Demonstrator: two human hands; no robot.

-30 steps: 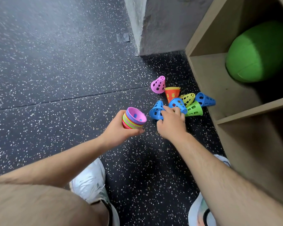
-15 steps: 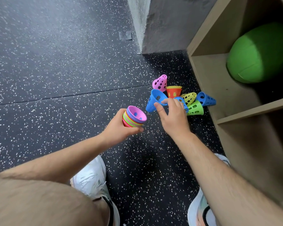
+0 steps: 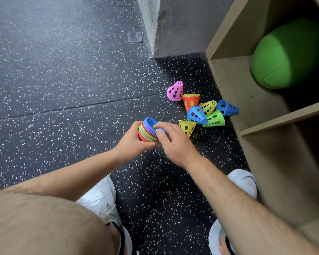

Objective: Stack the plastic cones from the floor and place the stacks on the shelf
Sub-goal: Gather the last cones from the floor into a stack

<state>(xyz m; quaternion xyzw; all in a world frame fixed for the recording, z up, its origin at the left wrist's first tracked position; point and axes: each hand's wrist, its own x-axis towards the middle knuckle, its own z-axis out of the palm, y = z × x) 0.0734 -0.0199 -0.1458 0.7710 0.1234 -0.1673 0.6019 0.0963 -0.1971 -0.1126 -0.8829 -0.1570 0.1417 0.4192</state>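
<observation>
top cone only half seated, loose pile close by

my left hand wraps the lower part of the stack, holding it off the floor, tilted with its mouth up and to the right. the top blue cone sits in that mouth, and my right hand pinches its rim between thumb and forefinger. if i press it down off-axis, i judge it could jam crooked, or the squeeze could pop the nested rims apart and scatter them. just right of my knuckles a yellow cone lies on its side, and a careless swing would knock it into the loose cones bunched beside the shelf. those lie touching at odd angles, so grabbing one may roll the others away. the green ball fills the upper compartment, crowding one landing spot.
</observation>
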